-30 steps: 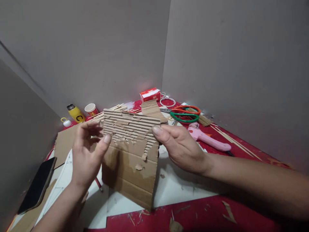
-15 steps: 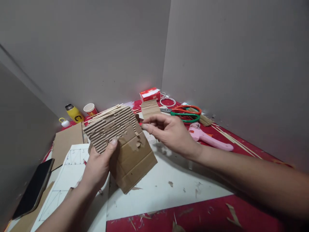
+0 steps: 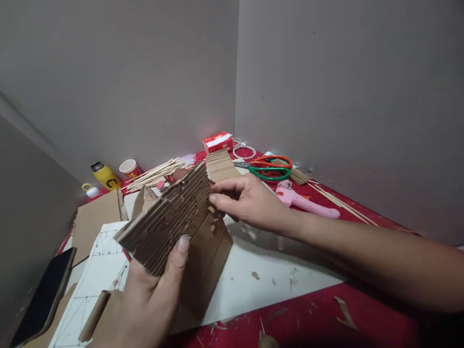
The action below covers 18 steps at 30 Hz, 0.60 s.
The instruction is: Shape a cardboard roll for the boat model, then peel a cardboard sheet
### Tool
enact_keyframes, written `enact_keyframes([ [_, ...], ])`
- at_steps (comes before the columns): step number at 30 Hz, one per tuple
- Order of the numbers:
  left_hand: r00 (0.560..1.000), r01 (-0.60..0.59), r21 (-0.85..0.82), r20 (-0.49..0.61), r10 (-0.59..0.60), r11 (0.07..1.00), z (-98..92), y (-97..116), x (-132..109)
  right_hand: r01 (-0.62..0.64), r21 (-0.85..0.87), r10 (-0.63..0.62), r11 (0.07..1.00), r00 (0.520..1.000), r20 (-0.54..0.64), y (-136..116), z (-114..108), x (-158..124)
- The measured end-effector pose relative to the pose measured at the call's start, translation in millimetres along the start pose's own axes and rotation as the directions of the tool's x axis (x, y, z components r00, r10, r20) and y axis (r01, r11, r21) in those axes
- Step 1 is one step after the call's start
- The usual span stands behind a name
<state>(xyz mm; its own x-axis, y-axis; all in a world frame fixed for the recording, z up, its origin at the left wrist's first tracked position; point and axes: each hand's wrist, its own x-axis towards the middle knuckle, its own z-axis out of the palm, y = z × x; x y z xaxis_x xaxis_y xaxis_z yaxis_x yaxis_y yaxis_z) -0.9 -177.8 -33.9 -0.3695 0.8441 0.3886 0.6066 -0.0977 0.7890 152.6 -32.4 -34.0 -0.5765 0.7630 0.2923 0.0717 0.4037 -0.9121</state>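
A corrugated cardboard piece (image 3: 213,241) is held up at a tilt in front of me, its ridges bared on the upper part and smooth brown paper left lower down. My left hand (image 3: 155,285) grips its lower left side, thumb on the front face, fingers hidden behind. At the right edge, my right hand (image 3: 250,200) pinches with thumb and forefinger, close to torn paper flakes. A small bit of red shows by these fingertips; I cannot make out what it is.
Behind lie thin wooden sticks (image 3: 155,175), a ridged cardboard piece (image 3: 222,165), scissors (image 3: 270,173) and a pink hammer-shaped tool (image 3: 304,204). A yellow bottle (image 3: 107,176), a paper cup (image 3: 130,169), a phone (image 3: 45,295) and a drawing sheet (image 3: 105,263) are left.
The cardboard has turned in my left hand, so its face is now more edge-on, with the left corner lower. My right fingers stay at its right edge. The view has shifted slightly right.
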Motion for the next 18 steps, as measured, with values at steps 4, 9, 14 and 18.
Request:
enact_keyframes([
  [4,0.998,-0.063,0.138,0.035,0.059,0.988,-1.2,5.9,-7.4,0.025,-0.046,-0.023,0.999,0.998,0.053,-9.9,-3.0,-4.3],
  [9,0.998,-0.045,0.02,0.039,0.045,0.999,5.0,4.9,-12.3,0.065,-0.075,-0.064,0.995,0.998,0.018,-10.2,-0.2,-8.4],
  [14,0.995,0.088,-0.278,-0.018,-0.097,0.956,10.9,2.3,-23.4,0.053,-0.021,-0.053,0.998,0.998,-0.024,-8.7,1.2,-10.0],
  [18,0.966,0.213,-0.225,-0.094,-0.239,0.951,2.0,4.0,-15.8,-0.007,0.131,0.013,0.991,0.999,-0.044,-12.0,-0.7,-7.4],
])
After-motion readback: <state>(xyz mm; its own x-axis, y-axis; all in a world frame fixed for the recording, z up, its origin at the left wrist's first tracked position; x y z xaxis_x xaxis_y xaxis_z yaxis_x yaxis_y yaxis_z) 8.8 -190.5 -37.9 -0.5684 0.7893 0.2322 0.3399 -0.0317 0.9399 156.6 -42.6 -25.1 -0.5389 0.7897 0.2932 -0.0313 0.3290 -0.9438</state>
